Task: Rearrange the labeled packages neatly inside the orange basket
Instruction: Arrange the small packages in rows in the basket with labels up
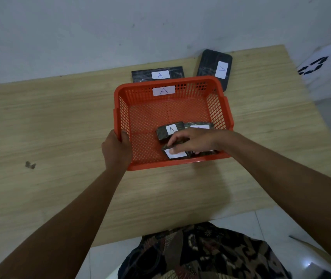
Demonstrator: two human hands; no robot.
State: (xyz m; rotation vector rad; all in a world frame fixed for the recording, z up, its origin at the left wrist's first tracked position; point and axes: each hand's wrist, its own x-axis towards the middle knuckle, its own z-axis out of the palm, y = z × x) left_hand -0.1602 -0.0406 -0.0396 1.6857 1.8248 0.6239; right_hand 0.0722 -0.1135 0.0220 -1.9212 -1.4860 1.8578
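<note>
Two hands worked: left hand (116, 148) gripped orange basket (120, 109) rim; right hand (193, 140) pinched tilted package (175, 153) at frame centre, long side running left-right, w/ another package (169, 130) just above.
</note>
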